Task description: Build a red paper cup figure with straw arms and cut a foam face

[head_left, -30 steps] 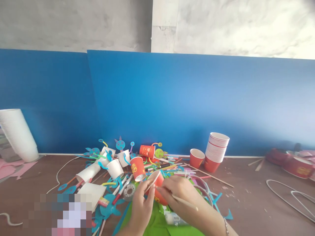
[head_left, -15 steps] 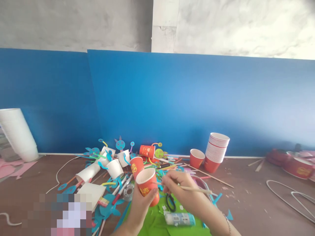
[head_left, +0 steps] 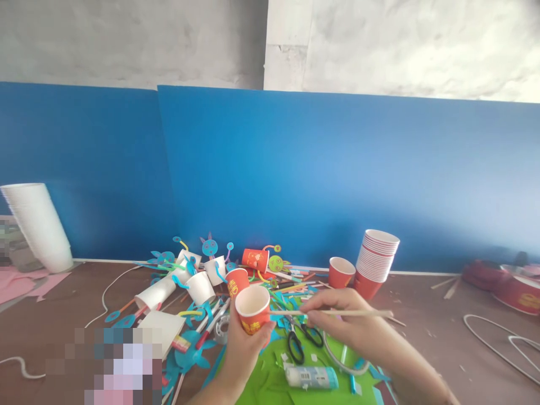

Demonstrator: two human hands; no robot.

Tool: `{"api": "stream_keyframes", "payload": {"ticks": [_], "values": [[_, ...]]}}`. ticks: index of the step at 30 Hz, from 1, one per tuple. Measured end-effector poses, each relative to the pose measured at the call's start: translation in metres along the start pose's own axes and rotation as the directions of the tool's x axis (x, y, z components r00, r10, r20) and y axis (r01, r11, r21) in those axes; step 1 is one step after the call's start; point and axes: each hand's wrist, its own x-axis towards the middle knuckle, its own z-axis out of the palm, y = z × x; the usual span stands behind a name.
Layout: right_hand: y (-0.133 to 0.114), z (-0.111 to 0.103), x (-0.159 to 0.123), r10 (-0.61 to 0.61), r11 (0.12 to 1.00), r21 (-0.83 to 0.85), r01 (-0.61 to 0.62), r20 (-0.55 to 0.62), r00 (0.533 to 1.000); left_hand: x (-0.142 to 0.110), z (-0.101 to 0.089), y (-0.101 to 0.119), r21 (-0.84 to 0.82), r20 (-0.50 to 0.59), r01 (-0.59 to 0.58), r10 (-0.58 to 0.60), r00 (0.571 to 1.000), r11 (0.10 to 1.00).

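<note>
The red paper cup [head_left: 253, 323] is held up over the green paper [head_left: 270, 385] on the bench [head_left: 426, 360], its open rim upward, with the left hand [head_left: 243, 346] wrapped around it. The right hand [head_left: 337, 315] pinches a thin stick [head_left: 363, 313] whose tip reaches the cup's side; whether it pierces the wall, I cannot tell. No arms or head show on this cup, so it seems barely begun, whereas the white cups [head_left: 201, 288] behind carry blue paper parts. The cup stack [head_left: 377, 256] looks undecorated.
</note>
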Motion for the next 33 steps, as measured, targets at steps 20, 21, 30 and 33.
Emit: {"api": "stream_keyframes", "payload": {"ticks": [20,21,30,33], "values": [[0.000,-0.011,0.003,-0.109,0.994,-0.016,0.110,-0.308,0.945,-0.008,-0.007,-0.017,0.405,0.261,-0.530,0.462,0.848,0.745],[0.000,-0.007,0.002,-0.142,0.988,-0.093,0.120,-0.287,0.947,-0.008,-0.008,-0.017,0.443,0.259,-0.555,0.492,0.831,0.704],[-0.009,0.007,0.001,-0.328,0.889,-0.391,0.237,-0.184,0.927,-0.007,-0.007,-0.014,0.511,0.250,-0.610,0.573,0.780,0.606],[-0.012,0.010,-0.001,-0.379,0.840,-0.461,0.284,-0.126,0.917,-0.008,-0.007,-0.014,0.528,0.269,-0.622,0.581,0.768,0.578]]}}
